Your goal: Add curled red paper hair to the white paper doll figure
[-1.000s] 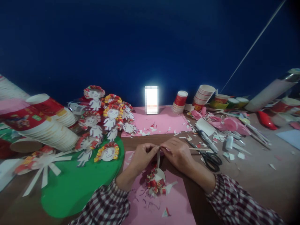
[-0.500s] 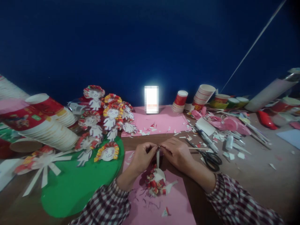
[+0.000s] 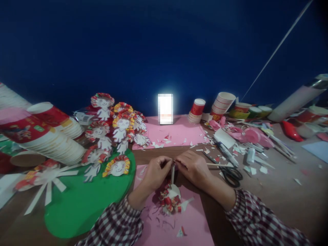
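Note:
My left hand is closed, thumb and fingertips pinching the upper end of a white paper strip. Fingertip to fingertip with it, my right hand is closed as well; a thin wooden stick juts out to the right from under it. The strip runs down to a cut paper cup, whose other strips are curled into red and white rolls below the hands. How the stick's inner end meets the strip is hidden by my fingers. Under the cup lies a pink sheet.
Paper dolls with curled hair stand at left, near a green sheet and stacked paper cups. Black-handled scissors, a marker and paper scraps lie at right. More cups stand behind.
Both hands stay nearly still at the top of the strip. The curled part of the cup has shifted very slightly left.

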### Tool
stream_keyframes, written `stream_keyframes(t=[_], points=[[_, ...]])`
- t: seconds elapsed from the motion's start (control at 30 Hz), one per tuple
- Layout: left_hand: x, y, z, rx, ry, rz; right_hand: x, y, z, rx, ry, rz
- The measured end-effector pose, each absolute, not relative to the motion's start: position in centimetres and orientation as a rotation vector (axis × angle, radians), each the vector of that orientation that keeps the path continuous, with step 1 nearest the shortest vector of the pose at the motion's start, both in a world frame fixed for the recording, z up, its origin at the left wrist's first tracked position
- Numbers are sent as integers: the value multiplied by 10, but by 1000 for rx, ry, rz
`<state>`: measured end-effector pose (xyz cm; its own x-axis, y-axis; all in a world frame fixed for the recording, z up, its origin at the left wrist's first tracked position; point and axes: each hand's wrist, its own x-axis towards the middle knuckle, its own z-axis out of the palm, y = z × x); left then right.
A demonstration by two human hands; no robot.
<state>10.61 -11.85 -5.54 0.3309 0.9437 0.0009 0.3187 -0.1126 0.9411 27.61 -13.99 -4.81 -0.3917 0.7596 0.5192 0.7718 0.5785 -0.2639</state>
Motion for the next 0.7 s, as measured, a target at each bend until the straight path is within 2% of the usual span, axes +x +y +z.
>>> stream_keyframes(t=[0.7], points=[[102, -114, -64, 1375, 1050, 756, 277, -142, -48, -1145, -2164, 20]])
